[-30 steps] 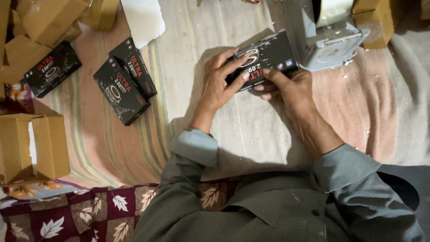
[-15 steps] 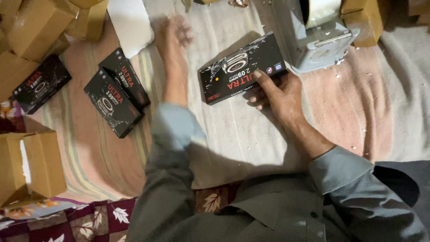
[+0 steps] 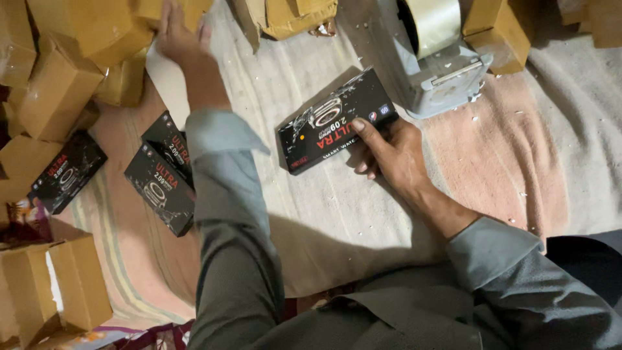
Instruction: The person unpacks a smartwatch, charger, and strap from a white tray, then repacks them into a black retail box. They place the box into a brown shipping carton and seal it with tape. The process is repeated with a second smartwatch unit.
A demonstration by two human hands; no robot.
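My right hand point(image 3: 392, 152) grips the near right end of a long black printed box point(image 3: 334, 120), which lies tilted on the pale cloth. My left hand point(image 3: 178, 29) is stretched far up to the left, fingers spread, resting on a white sheet point(image 3: 170, 76) beside a pile of brown cardboard boxes point(image 3: 61, 78). Whether it grasps the sheet I cannot tell. Two more black printed boxes point(image 3: 162, 178) lie side by side under my left forearm, and a third point(image 3: 61, 172) lies further left.
A grey tape dispenser point(image 3: 434, 71) with a clear tape roll stands just beyond the held box. Brown cartons point(image 3: 495, 32) sit at the back right, more point(image 3: 285, 16) at the top middle. An open brown carton point(image 3: 55, 288) is at the lower left.
My left hand let go of the black box and reached up and left to the white sheet by the brown boxes. My right hand kept hold of the box and lowered it onto the cloth.
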